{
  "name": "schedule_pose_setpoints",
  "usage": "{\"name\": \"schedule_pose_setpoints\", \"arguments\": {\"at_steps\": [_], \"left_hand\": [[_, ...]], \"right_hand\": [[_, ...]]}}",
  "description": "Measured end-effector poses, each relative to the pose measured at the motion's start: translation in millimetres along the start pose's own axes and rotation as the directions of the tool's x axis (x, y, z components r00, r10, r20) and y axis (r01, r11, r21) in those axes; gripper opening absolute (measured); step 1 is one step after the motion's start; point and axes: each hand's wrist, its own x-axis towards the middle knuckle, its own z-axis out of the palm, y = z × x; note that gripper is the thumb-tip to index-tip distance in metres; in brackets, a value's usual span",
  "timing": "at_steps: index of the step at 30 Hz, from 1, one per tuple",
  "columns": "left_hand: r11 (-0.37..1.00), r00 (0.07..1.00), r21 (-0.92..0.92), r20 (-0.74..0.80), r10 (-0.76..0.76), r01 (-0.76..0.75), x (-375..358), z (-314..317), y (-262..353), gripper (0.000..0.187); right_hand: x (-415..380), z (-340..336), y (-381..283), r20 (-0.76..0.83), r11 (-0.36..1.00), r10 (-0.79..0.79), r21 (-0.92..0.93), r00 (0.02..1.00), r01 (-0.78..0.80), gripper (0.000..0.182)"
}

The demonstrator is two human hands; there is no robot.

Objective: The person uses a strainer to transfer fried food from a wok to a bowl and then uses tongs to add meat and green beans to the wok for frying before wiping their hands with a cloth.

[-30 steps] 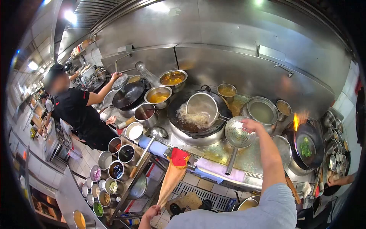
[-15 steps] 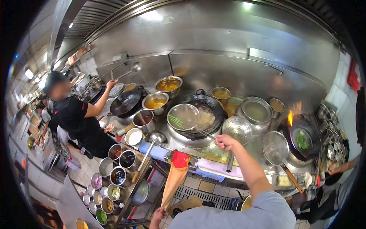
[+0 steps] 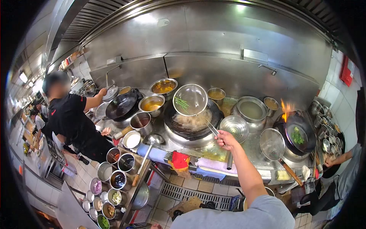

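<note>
My right hand (image 3: 227,139) is closed around the long wire handle of a round mesh strainer (image 3: 196,95). The strainer is raised and tilted above a black wok (image 3: 170,119). A small bunch of long green vegetable pieces (image 3: 181,103) lies to the left inside the mesh. Beneath it, pale foamy liquid (image 3: 193,121) bubbles in the wok. Only a sliver of my left hand (image 3: 156,226) shows at the bottom edge, its fingers hidden. A red and orange cloth (image 3: 180,160) hangs at the counter's front edge.
A perforated ladle (image 3: 234,129) lies right of the wok, near a pot of cloudy liquid (image 3: 251,110). Flames (image 3: 286,110) rise beside another wok (image 3: 300,131) holding greens. A co-worker (image 3: 72,114) stands left. Ingredient containers (image 3: 105,171) fill the left side. Another person's hand (image 3: 328,162) is at right.
The strainer has risen and tilted more upright, moving slightly right. The cloth stretched down to my left hand has been let go and hangs short. My left hand has dropped almost out of view.
</note>
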Motion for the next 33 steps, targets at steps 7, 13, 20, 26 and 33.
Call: {"name": "schedule_pose_setpoints", "arguments": {"at_steps": [7,13,20,26,33], "left_hand": [[0.962,0.981,0.196,0.045,0.186,-0.191,-26,-7,-8,0.025],[0.754,0.957,-0.616,0.285,-0.056,0.228,21,-22,-33,0.024],[0.964,0.978,-0.170,0.043,-0.202,0.206,-6,-11,9,0.023],[0.955,0.973,-0.214,0.146,-0.179,0.207,1,-11,-3,0.021],[0.978,0.985,-0.129,-0.017,-0.170,0.166,-16,14,10,0.021]], "right_hand": [[5,4,24,-0.067,0.991,0.029,0.130,0.997,-0.020,0.010],[25,12,47,-0.123,0.990,0.110,0.104,0.986,-0.097,0.009],[59,18,61,-0.180,0.956,0.231,0.225,0.956,-0.189,0.028],[59,33,57,-0.189,0.924,0.274,0.325,0.943,-0.203,0.016],[75,58,66,-0.131,0.774,0.389,0.583,0.912,-0.246,0.012]]}}
